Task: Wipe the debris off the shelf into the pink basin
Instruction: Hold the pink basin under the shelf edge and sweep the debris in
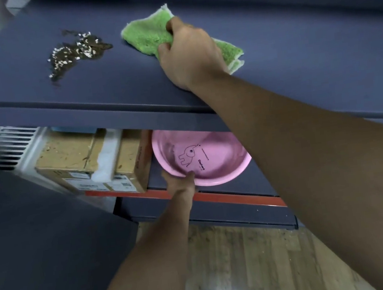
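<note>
**Debris left of the cloth, basin one level down**

On the far left of the lower level: one white slatted crate (10, 147), then two cardboard boxes (86, 165) side by side. Above them, on the blue shelf (111, 92): one patch of debris (75, 53), brown with white flecks, long axis slanting from near-left to far-right, untouched. Just beside it to the right, not touching: one green cloth (148, 35), pressed flat under the right hand (186, 54), fingers curled over and gripping its middle. So the debris lies to the left of that hand, nearer to it than to the other.

Below, right of the boxes: one pink basin (213, 156) on the lower shelf, partly tucked under the upper shelf's front edge. Left hand (180, 182) closed on its near rim, thumb inside.

Likely needed next: basin drawn out and raised under the front edge beneath the debris, then a leftward and forward sweep of the cloth. Risk of flecks dropping past the rim onto the wooden floor (259, 257).
</note>
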